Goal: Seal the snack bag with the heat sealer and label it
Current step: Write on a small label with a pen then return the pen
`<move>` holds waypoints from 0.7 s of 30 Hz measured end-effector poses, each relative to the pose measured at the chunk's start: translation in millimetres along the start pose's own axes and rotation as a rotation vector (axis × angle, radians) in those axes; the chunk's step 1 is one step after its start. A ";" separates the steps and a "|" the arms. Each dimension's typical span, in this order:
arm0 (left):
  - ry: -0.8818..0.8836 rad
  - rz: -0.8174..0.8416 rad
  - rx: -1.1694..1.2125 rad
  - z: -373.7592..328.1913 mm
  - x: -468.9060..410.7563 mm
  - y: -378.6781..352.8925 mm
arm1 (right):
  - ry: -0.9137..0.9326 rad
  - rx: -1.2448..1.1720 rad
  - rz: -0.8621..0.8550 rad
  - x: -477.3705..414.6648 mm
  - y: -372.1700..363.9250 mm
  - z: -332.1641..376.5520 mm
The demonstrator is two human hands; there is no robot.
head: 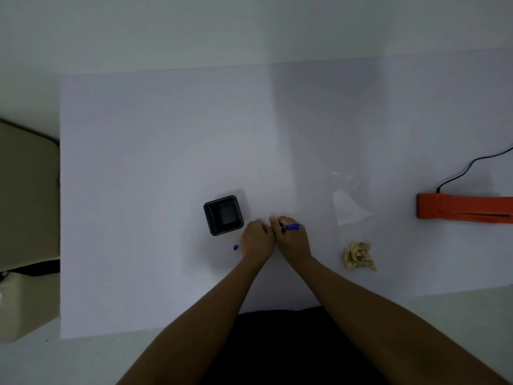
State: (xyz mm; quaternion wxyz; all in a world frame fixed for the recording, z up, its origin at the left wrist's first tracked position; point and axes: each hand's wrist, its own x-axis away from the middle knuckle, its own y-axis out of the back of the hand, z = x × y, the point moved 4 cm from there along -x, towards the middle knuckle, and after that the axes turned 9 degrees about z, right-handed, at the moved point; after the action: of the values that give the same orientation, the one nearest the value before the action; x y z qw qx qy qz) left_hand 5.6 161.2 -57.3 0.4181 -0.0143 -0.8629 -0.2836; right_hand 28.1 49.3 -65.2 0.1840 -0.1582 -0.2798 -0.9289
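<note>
while the right hand (pixel 291 238) grips a blue pen (pixel 293 226), the left hand (pixel 256 238) lies curled against it on the white sheet (pixel 166 134); whether it holds anything cannot be told. a blue cap (pixel 235 247) lies just left, near a black tub (pixel 223 215). the clear snack bag (pixel 350 202) lies flat to the right, a yellowish snack heap (pixel 359 255) near it, the orange heat sealer (pixel 463 208) well apart.

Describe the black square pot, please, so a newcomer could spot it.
On the pale sheet, look just left of the person's left hand. The black square plastic pot stands there, open-topped; its dark square rim sets it apart from the orange heat sealer at the right edge.
</note>
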 end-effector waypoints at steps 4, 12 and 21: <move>-0.011 -0.007 0.008 0.6 -0.4 -1.0 | -0.015 -0.014 -0.012 0.0 1.1 -0.8; -0.002 -0.007 -0.022 2.3 -1.2 -2.0 | -0.029 -0.008 -0.021 2.3 5.6 -3.9; -0.004 -0.008 -0.009 0.9 0.0 -0.9 | -0.013 0.004 0.018 2.0 2.3 1.8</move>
State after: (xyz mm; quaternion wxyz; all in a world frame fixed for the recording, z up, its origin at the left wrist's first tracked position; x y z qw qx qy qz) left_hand 4.7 160.9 -58.2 0.4153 -0.0133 -0.8625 -0.2890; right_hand 27.7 48.0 -62.0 0.1909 -0.1664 -0.2814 -0.9256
